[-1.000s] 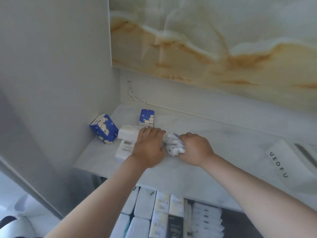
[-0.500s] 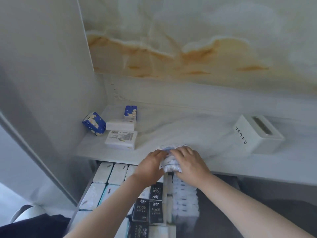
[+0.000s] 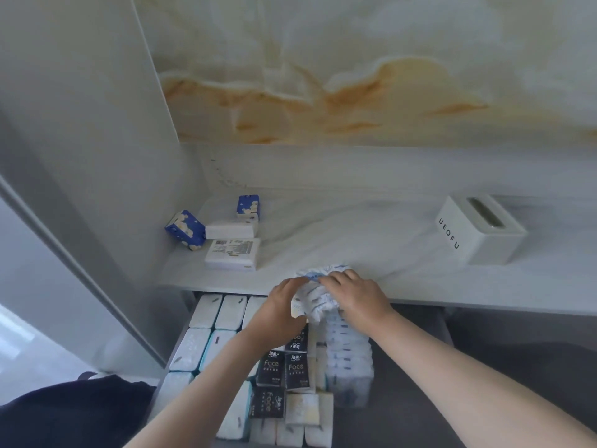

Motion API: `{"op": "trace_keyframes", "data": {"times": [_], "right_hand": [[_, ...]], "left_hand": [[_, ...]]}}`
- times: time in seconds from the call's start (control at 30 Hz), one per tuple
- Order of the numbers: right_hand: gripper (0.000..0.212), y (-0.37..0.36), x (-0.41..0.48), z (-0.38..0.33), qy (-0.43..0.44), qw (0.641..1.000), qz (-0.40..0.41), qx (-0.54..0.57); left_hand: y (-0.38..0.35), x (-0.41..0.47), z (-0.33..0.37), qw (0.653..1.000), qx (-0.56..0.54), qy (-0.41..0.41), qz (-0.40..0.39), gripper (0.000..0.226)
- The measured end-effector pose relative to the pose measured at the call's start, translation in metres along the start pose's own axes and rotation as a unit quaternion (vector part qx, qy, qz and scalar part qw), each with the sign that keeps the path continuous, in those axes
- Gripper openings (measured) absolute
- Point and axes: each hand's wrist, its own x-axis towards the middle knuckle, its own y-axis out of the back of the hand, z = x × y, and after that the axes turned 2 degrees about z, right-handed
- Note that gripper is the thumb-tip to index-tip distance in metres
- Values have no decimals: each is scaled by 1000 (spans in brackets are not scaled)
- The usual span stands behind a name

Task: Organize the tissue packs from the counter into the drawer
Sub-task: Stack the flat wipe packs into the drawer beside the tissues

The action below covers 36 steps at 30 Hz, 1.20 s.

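Both hands hold a bundle of small white-and-blue tissue packs at the counter's front edge, above the open drawer. My left hand grips its left side and my right hand covers its right side. Below them the drawer holds rows of white packs, black "Face" packs and a row of white-and-blue packs. On the marble counter at the back left lie two blue patterned packs and two white packs.
A white tissue box marked UEOFU stands on the counter at the right. A grey wall panel closes off the left side. The drawer's right part shows bare dark lining. Dark cloth fills the lower left corner.
Both hands have drawn the white-and-blue bundle from the back left of the counter to its front edge over the drawer. The view has tilted down, showing more of the drawer.
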Motion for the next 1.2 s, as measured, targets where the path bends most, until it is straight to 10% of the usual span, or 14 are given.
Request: {"op": "trace_keyframes", "data": {"times": [0.2,0.5,0.8,1.03,1.2], "right_hand": [[61,14,-8,-43,64,990,109,58],[67,-41,-20,-106,202,979,-34,15],[121,-36,-34,-90,9,989,-132,69],[37,-24,-36,-106,-222,931,-10,291],[50,-30,-37,-111,-172,941,-101,274]], "left_hand": [[41,-13,-6,995,93,-27,-14,80],[53,-69,-52,961,197,137,-138,42],[33,-60,-66,970,113,207,-55,16],[38,-46,-73,947,43,306,-92,86],[37,-46,-66,918,118,351,-141,62]]}}
